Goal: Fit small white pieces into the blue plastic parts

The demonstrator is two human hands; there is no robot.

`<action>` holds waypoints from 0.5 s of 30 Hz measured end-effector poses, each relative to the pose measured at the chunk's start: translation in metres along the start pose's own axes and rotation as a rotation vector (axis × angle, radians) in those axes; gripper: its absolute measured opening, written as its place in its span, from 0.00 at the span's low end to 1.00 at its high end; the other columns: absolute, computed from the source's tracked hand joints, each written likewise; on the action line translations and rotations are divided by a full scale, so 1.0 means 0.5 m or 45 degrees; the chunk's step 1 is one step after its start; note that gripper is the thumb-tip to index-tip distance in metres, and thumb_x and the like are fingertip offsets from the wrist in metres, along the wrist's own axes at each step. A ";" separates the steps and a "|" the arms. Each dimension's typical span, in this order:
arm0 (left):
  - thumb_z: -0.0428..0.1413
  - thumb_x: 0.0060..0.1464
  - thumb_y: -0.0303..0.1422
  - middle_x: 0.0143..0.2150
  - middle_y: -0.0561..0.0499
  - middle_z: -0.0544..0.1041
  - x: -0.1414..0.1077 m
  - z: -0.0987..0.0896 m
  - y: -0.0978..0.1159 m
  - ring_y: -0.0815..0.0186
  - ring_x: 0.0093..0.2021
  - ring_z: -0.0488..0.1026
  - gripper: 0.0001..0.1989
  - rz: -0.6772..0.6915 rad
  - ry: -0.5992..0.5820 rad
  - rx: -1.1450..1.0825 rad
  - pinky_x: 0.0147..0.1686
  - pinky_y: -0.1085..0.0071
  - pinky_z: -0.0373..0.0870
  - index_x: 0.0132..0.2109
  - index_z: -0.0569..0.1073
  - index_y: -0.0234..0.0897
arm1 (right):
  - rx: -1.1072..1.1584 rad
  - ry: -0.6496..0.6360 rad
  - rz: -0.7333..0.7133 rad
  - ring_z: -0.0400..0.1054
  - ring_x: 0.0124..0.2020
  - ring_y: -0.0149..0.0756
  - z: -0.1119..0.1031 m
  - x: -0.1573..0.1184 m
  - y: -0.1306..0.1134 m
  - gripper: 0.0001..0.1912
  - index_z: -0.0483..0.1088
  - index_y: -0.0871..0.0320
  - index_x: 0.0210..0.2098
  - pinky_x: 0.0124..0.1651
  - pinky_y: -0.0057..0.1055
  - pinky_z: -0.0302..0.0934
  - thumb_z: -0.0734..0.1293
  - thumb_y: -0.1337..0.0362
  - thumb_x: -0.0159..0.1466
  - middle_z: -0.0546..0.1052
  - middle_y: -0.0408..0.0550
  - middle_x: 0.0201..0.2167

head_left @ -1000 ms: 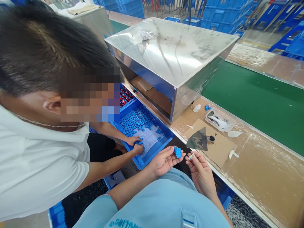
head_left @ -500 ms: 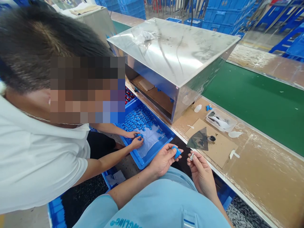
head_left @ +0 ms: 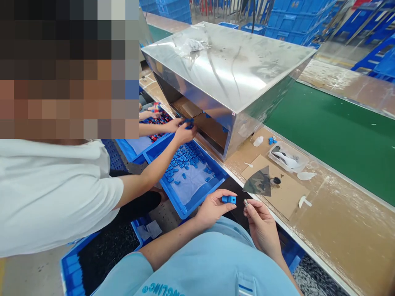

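My left hand (head_left: 212, 209) pinches a small blue plastic part (head_left: 228, 200) between thumb and fingers, its end with a round hole turned toward the right. Close by on the right, my right hand (head_left: 262, 218) grips a small pale grey piece (head_left: 246, 202), partly covered by the fingertips. A short gap separates the two pieces, held just off the bench edge. On the bench beyond lie a cardboard sheet (head_left: 285, 201), a dark curved sheet (head_left: 258, 181) and a small black pot (head_left: 276, 180).
A large metal hood (head_left: 228, 65) stands on the bench, with a green belt (head_left: 339, 135) behind. A clear tub (head_left: 288, 156) holds a white spoon. At left, a co-worker's hands (head_left: 186, 130) hold blue parts above a blue crate (head_left: 185, 211); a crate of black pieces (head_left: 108, 255) sits lower.
The blue part has turned in my left hand, showing its holed end. The grey piece is tilted differently. The co-worker's hands have moved up toward the hood opening.
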State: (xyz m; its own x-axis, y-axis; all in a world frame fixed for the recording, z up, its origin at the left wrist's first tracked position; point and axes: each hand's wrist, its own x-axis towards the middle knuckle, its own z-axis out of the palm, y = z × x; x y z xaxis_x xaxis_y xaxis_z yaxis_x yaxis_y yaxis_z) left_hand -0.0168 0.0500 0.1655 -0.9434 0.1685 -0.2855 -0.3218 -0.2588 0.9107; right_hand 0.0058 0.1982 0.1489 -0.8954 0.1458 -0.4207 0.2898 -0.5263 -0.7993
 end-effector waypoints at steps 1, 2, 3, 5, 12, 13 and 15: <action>0.68 0.38 0.30 0.33 0.52 0.75 0.001 -0.001 -0.001 0.69 0.35 0.69 0.16 0.027 0.009 0.025 0.39 0.72 0.64 0.37 0.76 0.35 | -0.012 -0.003 -0.007 0.65 0.24 0.28 0.001 0.000 -0.001 0.18 0.77 0.55 0.28 0.29 0.27 0.64 0.79 0.54 0.40 0.74 0.42 0.23; 0.67 0.38 0.29 0.34 0.52 0.75 0.002 -0.001 -0.002 0.69 0.35 0.69 0.15 0.057 0.019 0.043 0.39 0.72 0.64 0.37 0.75 0.35 | -0.024 -0.006 -0.013 0.65 0.24 0.29 0.003 0.000 -0.001 0.18 0.77 0.55 0.28 0.29 0.27 0.64 0.80 0.54 0.40 0.74 0.42 0.23; 0.67 0.38 0.27 0.35 0.52 0.75 0.002 -0.001 -0.002 0.69 0.36 0.70 0.15 0.086 0.029 0.054 0.40 0.72 0.64 0.37 0.75 0.35 | -0.033 -0.008 -0.018 0.66 0.25 0.29 0.004 0.000 -0.002 0.18 0.76 0.55 0.27 0.30 0.27 0.65 0.80 0.55 0.40 0.75 0.42 0.23; 0.66 0.39 0.26 0.37 0.51 0.76 0.004 -0.001 -0.003 0.68 0.38 0.70 0.14 0.127 0.037 0.074 0.41 0.72 0.64 0.36 0.74 0.35 | -0.046 -0.007 -0.032 0.67 0.27 0.30 0.005 0.000 -0.003 0.18 0.76 0.55 0.27 0.33 0.28 0.65 0.80 0.55 0.39 0.76 0.43 0.25; 0.68 0.38 0.32 0.38 0.50 0.75 0.009 -0.001 0.004 0.69 0.37 0.69 0.17 0.047 -0.052 -0.036 0.42 0.71 0.64 0.36 0.74 0.35 | -0.070 0.037 -0.136 0.70 0.35 0.35 -0.004 0.006 0.003 0.16 0.77 0.54 0.27 0.41 0.33 0.66 0.79 0.56 0.41 0.79 0.46 0.32; 0.69 0.39 0.33 0.37 0.50 0.75 0.009 0.000 0.006 0.69 0.37 0.69 0.17 0.040 -0.060 -0.040 0.42 0.71 0.64 0.37 0.74 0.35 | -0.074 0.032 -0.150 0.70 0.36 0.36 -0.005 0.007 0.004 0.16 0.77 0.54 0.28 0.42 0.34 0.66 0.79 0.57 0.41 0.79 0.46 0.33; 0.69 0.39 0.35 0.37 0.50 0.74 0.008 0.000 0.011 0.69 0.37 0.69 0.17 0.032 -0.084 -0.038 0.42 0.72 0.64 0.37 0.74 0.35 | -0.087 0.016 -0.157 0.70 0.35 0.35 -0.007 0.007 0.006 0.16 0.77 0.54 0.30 0.42 0.34 0.66 0.79 0.58 0.42 0.79 0.46 0.33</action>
State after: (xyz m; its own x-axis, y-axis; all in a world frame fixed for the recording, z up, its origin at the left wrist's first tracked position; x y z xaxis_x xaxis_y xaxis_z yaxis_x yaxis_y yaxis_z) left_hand -0.0225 0.0495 0.1692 -0.9443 0.2238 -0.2412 -0.3011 -0.2922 0.9077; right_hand 0.0048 0.2003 0.1436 -0.9214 0.2166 -0.3226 0.2008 -0.4454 -0.8725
